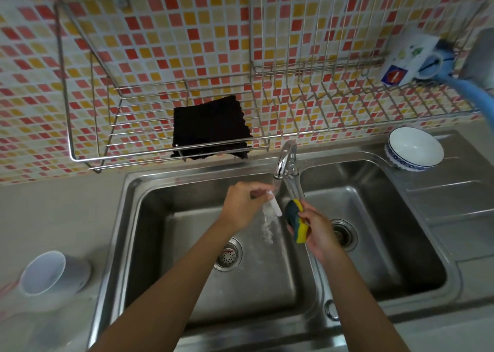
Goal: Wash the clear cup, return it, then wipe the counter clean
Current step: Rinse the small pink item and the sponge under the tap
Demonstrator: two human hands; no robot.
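Observation:
My left hand point(242, 204) holds the clear cup point(270, 204) under the running tap point(284, 162), over the left basin. The cup is blurred and see-through, and water streams from it down into the basin. My right hand point(319, 231) grips a yellow and dark green sponge point(297, 222) just to the right of the cup, above the divider between the two basins. The sponge and cup are apart by a small gap.
The steel double sink point(395, 244) has a drain in each basin. A black cloth point(211, 128) hangs on the wire wall rack point(320, 103). A white mug point(409, 57) lies on the rack at right. A white bowl point(414, 150) sits by the right basin, a grey cup point(53, 271) on the left counter.

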